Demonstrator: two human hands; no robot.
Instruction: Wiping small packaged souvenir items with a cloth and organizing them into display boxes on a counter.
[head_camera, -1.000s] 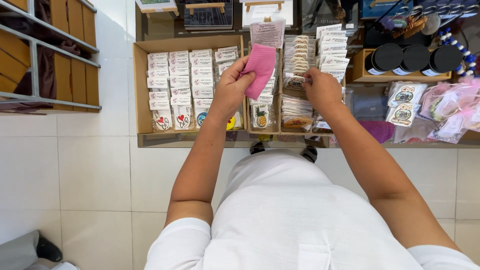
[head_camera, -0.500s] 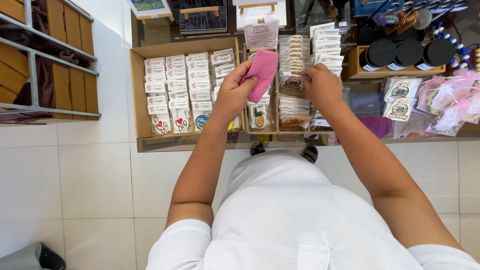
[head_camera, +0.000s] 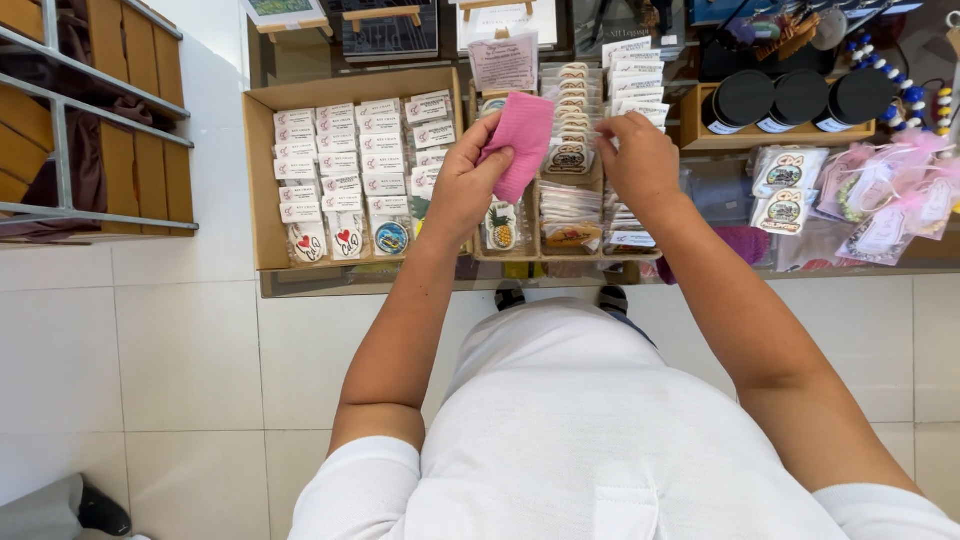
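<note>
We hold a pink cloth (head_camera: 520, 140) pinched between the thumb and fingers of our left hand (head_camera: 468, 185), raised just above the middle rows of a display shelf (head_camera: 300, 285). Our right hand (head_camera: 640, 160) is curled with the fingertips down on a row of small packets (head_camera: 572, 110); we cannot tell whether it grips one or only touches them.

What could go wrong, as we judge it: the packets stand on edge, close together, so a careless push of the right fingers could tip a row flat or slide some packets out of line. The cloth hangs loose from a light pinch, and its free end could drag across the pineapple packet (head_camera: 500, 228) below it and knock that over. The cloth could also slip from the fingers into the rows.

Counting what shows: one pink cloth. One cardboard box (head_camera: 258, 180) at the left holds four columns of white cards; the cards overlap too much for a sure count. Three black round lids (head_camera: 798, 98) sit in a wooden tray (head_camera: 695, 125) at the right. Two heart stickers (head_camera: 328, 242) lie at the front of the box.
</note>
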